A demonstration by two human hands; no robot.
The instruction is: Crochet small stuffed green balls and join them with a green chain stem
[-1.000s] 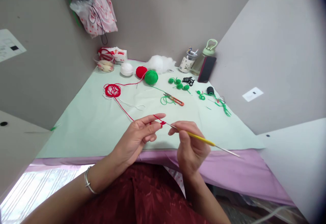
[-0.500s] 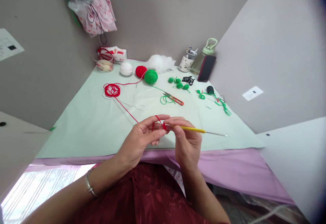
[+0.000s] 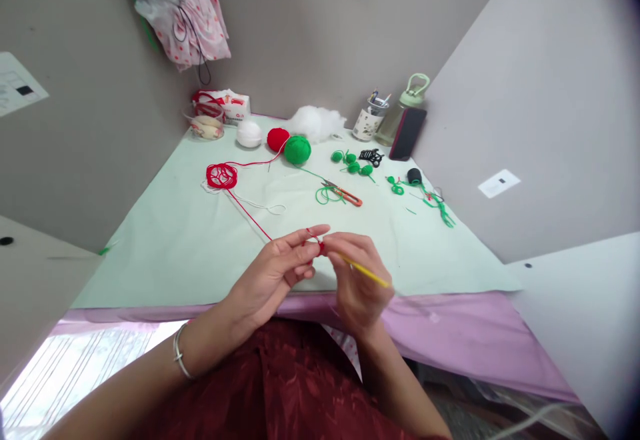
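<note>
My left hand (image 3: 273,267) pinches a small piece of red crochet work (image 3: 321,248) between thumb and fingers, with red yarn looped over its raised index finger. In my right hand (image 3: 361,283) is a crochet hook with a yellow handle (image 3: 367,272), held like a pen. Its tip is hidden at the red stitches, and its thin far end is smeared by motion. From my left hand the red yarn (image 3: 249,215) runs back to a loose red coil (image 3: 221,177) on the table, beside some white yarn (image 3: 270,209).
Orange-handled thread snips (image 3: 345,193) lie beyond my hands. A green yarn ball (image 3: 297,151), red ball (image 3: 278,139) and white ball (image 3: 249,134) sit farther back. Several green crocheted pieces (image 3: 353,168), a black spool (image 3: 414,176), a phone (image 3: 408,135) and a bottle (image 3: 391,123) are at the right.
My right hand has turned, so the hook's yellow handle now slants down to the right instead of lying nearly level. My left hand keeps its hold on the red work.
</note>
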